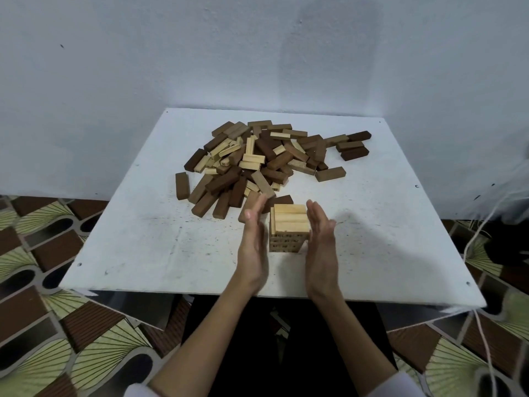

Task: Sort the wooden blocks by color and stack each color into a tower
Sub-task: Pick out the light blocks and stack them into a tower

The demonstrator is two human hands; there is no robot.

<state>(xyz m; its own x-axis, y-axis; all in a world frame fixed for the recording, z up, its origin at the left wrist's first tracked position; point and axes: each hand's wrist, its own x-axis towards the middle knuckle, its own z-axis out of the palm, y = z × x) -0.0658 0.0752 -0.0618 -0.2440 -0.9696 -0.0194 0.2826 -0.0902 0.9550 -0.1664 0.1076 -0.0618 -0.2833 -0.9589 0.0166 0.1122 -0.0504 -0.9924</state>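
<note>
Two bare forearms reach up from the bottom edge toward a short tower of light blocks (289,227) near the front middle of the white tabletop (143,239). On either side of it stand the left hand (253,247) and right hand (322,245), palms facing each other, fingers (316,214) straight and together, holding nothing; whether the palms touch the tower's sides I cannot tell. Behind the tower, toward the pale wall (171,53), lies a loose pile of blocks (257,161), dark brown, mid-brown and light mixed together, with a few dark blocks (353,144) lying apart at its right. Patterned floor tiles (57,325) surround the tabletop.
</note>
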